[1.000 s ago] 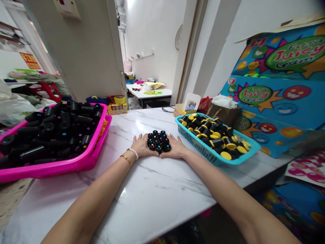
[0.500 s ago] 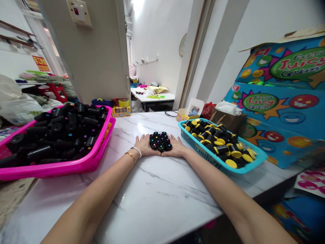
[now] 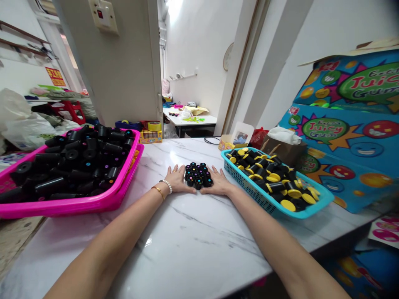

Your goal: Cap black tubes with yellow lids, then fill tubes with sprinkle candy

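Observation:
A tight cluster of small black plastic cylinders [image 3: 198, 176] stands upright on the white marbled table. Coloured dots in blue, purple, orange and yellow show in their tops. Along the cluster's left side lies my left hand [image 3: 178, 180], fingers stretched out and thumb toward me, with a small gap beside the cylinders. My right hand [image 3: 219, 182] rests flat against the right side, fingers spread and thumb along the near edge. Neither hand grips a single cylinder. A pearl bracelet [image 3: 168, 186] and a gold bangle are on my left wrist.
At the left, a pink basket [image 3: 93, 206] is heaped with black cylinders. A turquoise basket [image 3: 249, 182] at the right holds black cylinders with yellow caps. Behind it stand a brown paper bag [image 3: 280, 147] and blue gum cartons [image 3: 339, 133]. A yellow tape roll [image 3: 154, 126] sits at the back.
My left hand has eased slightly away from the cluster, which stays in place between both hands. The view has shifted a little.

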`<state>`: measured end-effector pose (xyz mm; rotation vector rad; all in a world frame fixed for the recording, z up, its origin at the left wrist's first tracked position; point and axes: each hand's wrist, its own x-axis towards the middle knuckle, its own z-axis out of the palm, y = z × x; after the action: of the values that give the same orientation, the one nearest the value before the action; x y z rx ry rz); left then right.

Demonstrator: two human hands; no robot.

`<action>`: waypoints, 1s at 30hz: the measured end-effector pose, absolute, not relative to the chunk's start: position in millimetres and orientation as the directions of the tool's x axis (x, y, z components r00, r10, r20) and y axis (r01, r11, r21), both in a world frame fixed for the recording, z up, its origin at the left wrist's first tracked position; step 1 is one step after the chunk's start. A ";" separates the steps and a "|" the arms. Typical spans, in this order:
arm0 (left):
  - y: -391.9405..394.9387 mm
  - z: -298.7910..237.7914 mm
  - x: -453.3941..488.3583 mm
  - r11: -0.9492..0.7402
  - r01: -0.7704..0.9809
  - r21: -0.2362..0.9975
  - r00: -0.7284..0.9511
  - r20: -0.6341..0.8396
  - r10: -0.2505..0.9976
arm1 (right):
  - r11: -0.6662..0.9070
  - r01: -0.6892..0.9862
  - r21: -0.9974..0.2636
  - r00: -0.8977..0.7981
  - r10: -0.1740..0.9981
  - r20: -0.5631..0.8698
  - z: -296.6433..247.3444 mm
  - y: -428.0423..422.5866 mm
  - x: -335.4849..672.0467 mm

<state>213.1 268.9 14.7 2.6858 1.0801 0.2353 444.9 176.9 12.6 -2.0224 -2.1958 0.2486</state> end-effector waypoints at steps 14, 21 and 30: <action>261.8 10.1 223.1 -0.626 0.709 0.325 0.646 0.055 0.761 | -0.020 0.958 -0.287 0.021 1.000 -0.001 7.1 175.4 442.8; 295.0 41.2 208.1 -0.586 0.568 0.578 0.760 -0.095 0.643 | 0.010 0.953 -0.303 -0.011 1.000 0.000 11.2 175.0 443.9; 306.3 55.4 257.5 -0.479 0.497 0.724 0.661 0.042 0.749 | 0.004 0.952 -0.306 -0.007 1.000 -0.009 8.8 174.7 444.3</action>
<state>257.5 306.3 55.4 2.1765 0.9588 0.4654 444.3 174.7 8.8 -2.0520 -2.0631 0.3328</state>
